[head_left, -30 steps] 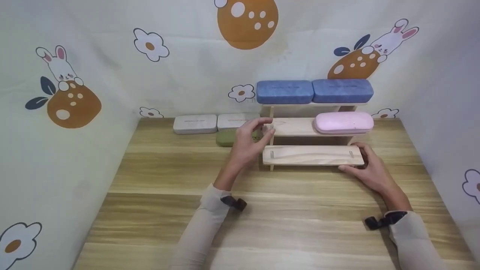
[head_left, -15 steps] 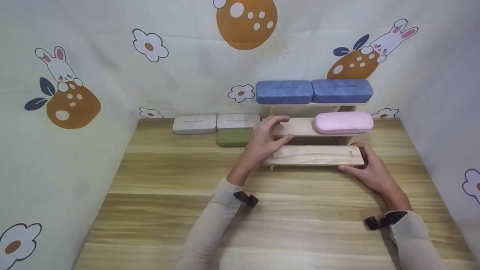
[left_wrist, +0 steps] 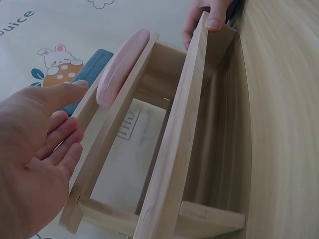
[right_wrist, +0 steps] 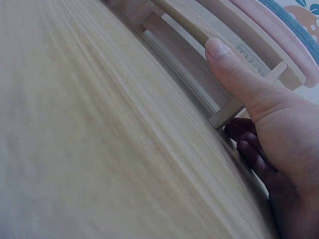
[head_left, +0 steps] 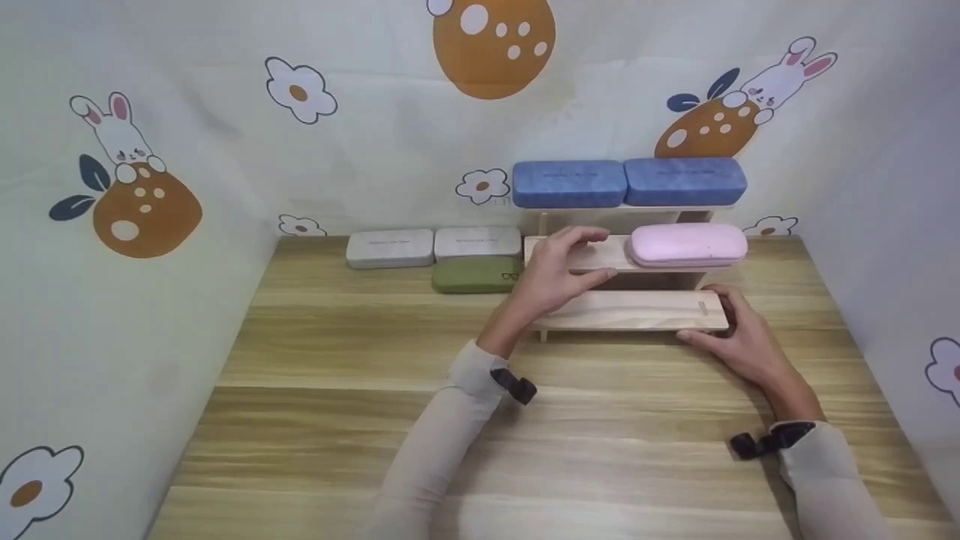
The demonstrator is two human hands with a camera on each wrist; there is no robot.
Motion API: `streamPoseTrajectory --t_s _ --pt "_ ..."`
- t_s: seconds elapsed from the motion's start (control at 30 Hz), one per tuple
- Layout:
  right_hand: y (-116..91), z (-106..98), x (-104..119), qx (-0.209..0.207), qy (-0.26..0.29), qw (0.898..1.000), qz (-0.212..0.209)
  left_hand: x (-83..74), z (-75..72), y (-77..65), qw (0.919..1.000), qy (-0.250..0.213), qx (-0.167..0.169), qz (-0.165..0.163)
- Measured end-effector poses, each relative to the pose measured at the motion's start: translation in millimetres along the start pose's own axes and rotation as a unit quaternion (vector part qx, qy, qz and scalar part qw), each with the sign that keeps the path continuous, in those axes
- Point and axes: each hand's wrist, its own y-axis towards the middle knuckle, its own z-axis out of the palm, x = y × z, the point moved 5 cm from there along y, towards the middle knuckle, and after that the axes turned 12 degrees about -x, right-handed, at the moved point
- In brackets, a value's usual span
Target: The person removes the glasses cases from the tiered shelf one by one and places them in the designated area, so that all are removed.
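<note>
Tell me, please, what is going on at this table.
A person's right hand holds the right end of the wooden rack at its lowest shelf. The left hand holds nothing; its thumb and fingers are spread over the middle shelf, pointing toward the pink case at that shelf's right end. Two blue cases sit side by side on top. Left of the rack, two pale grey cases and a green case lie on the table.

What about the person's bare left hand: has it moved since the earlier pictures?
Yes. In the head view, the bare left hand has moved rightward along the pale wooden three-tier rack, from its left end toward the rounded pink case.
</note>
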Motion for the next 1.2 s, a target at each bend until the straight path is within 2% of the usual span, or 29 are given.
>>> streamPoseTrajectory --t_s 0.2,0.6,0.87,1.2 --pt "0 0 3 -0.001 -0.005 1.000 -0.005 -4.1 16.7 7.4 0.9996 -0.008 0.023 -0.013" --pt "0 1 1 0.002 -0.018 1.000 -0.007 -12.4 40.9 21.4 0.9985 0.033 0.044 0.005" --pt "-2 -1 0 0.004 -0.017 1.000 0.002 -18.0 53.8 28.9 0.9962 0.063 0.059 0.001" --pt "0 -1 2 0.001 -0.031 1.000 -0.003 -19.7 67.2 33.6 0.9948 0.078 0.061 0.027"
